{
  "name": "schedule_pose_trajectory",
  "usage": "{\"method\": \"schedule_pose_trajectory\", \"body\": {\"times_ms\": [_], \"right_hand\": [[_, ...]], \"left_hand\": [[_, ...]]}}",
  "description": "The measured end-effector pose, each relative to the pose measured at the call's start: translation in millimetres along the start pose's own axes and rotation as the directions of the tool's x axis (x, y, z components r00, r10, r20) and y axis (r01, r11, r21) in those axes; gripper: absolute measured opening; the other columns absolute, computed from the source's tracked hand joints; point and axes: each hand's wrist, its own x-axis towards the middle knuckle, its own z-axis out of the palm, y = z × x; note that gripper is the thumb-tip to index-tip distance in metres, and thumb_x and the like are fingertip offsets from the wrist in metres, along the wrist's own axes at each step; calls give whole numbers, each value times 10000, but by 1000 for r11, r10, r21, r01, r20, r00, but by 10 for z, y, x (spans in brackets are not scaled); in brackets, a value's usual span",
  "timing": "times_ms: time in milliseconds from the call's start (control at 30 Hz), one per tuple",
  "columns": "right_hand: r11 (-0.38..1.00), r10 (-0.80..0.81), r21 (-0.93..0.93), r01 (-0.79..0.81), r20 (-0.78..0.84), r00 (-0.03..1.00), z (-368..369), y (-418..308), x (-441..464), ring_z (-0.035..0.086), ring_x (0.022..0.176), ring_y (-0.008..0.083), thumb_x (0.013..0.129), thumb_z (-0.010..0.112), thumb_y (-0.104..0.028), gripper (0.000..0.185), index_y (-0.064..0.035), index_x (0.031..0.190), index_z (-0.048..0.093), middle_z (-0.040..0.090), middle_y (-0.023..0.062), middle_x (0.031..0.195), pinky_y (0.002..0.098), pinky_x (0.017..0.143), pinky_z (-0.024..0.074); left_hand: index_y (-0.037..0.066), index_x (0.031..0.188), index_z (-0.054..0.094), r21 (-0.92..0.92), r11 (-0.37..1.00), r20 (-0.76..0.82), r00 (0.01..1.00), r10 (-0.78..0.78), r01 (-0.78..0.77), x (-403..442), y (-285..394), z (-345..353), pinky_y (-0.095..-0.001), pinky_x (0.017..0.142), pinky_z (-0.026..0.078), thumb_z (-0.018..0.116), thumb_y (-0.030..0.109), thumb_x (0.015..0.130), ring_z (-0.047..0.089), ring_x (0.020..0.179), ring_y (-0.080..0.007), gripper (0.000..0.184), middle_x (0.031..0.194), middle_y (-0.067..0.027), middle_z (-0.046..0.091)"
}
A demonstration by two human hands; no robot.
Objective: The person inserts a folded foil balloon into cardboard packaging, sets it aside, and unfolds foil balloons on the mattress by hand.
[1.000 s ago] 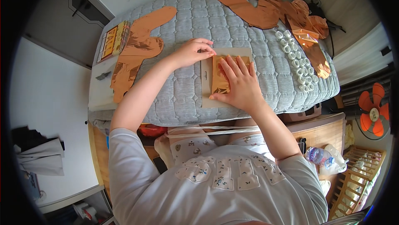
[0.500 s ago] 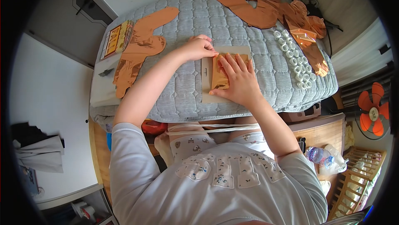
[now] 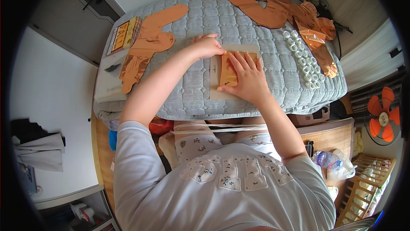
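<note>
A folded copper-gold foil piece [image 3: 229, 75] lies flat on a beige card [image 3: 215, 90] on the mattress. My right hand [image 3: 248, 78] rests palm down across the foil, fingers spread, covering its right part. At the foil's upper left corner, my left hand [image 3: 208, 46] has its thumb and forefinger pinched on the edge; the other fingers are bent loosely away. A small dark slot or mark shows on the card's left strip.
Flat copper foil balloons [image 3: 149, 37] lie on the left of the quilted mattress [image 3: 192, 77], beside a printed packet [image 3: 124, 35]. More copper foil [image 3: 273, 11] lies at the back right, next to several white rings [image 3: 302, 61]. An orange fan [image 3: 384, 118] stands at right.
The view has shifted slightly. My left hand remains at the foil's upper left corner, and my right hand is still flat on the foil, with its fingers a little differently spread.
</note>
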Motion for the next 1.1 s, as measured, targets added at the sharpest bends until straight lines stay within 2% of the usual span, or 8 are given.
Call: {"method": "schedule_pose_trajectory", "body": {"times_ms": [433,600,700,733,833,900,1033,1100], "right_hand": [[1000,-6,-15,6,-13,1000,7,1,-4,326,1497,390,704,626,-867,1142,-160,1567,383,401,138,1601,610,1215,171],[1000,2,-15,-3,-7,1000,13,-7,-6,318,1502,388,701,625,-870,1148,-159,1568,381,396,132,1606,609,1219,165],[1000,7,-21,-7,-1,1000,14,-14,-10,314,1504,386,701,625,-869,1149,-158,1570,379,395,128,1608,607,1222,162],[1000,9,-24,-9,-1,1000,11,-14,-9,313,1505,385,702,626,-869,1149,-158,1570,378,396,126,1608,606,1223,161],[1000,7,-17,-7,1,1000,-9,-26,-10,314,1505,385,708,628,-863,1139,-155,1566,383,400,126,1605,605,1223,163],[1000,2,-16,-2,-7,1000,-9,-29,-13,316,1504,385,711,629,-861,1135,-150,1562,388,404,127,1602,604,1223,164],[1000,-4,-16,4,-27,1000,13,-12,-13,324,1499,384,716,632,-855,1125,-137,1551,401,420,127,1592,598,1224,167],[1000,-5,-20,4,-31,1000,24,-7,-16,327,1498,382,715,633,-855,1130,-136,1554,397,423,127,1591,595,1224,168]], "left_hand": [[312,1006,824,-33,999,-114,993,-15,12,4,-39,4,-561,1184,172,791,553,760,341,1461,-349,346,1607,19,432],[290,1011,826,-35,998,-132,990,42,-47,86,-130,52,-488,1175,313,811,561,731,391,1435,-346,390,1588,6,456],[282,1017,824,23,1000,-145,989,14,-11,73,-86,51,-442,1157,370,802,567,740,413,1422,-345,398,1591,6,449],[282,1017,824,23,1000,-149,989,13,-10,58,-74,55,-442,1157,370,802,567,740,413,1422,-345,398,1591,6,449],[287,1040,819,-22,999,-151,988,20,-24,-24,-61,76,-473,1199,277,787,559,769,340,1466,-352,384,1613,-12,417],[230,1068,810,-177,979,-165,983,75,-104,-111,-65,110,-481,1228,192,767,457,847,198,1519,-370,320,1645,-97,350],[226,1070,808,-213,968,-168,981,98,-133,-170,-83,136,-478,1238,156,747,478,870,159,1537,-355,328,1657,-95,328],[181,1067,807,-246,959,-173,980,102,-144,-151,-101,154,-474,1241,164,762,473,865,165,1545,-336,358,1661,-100,319]]}}
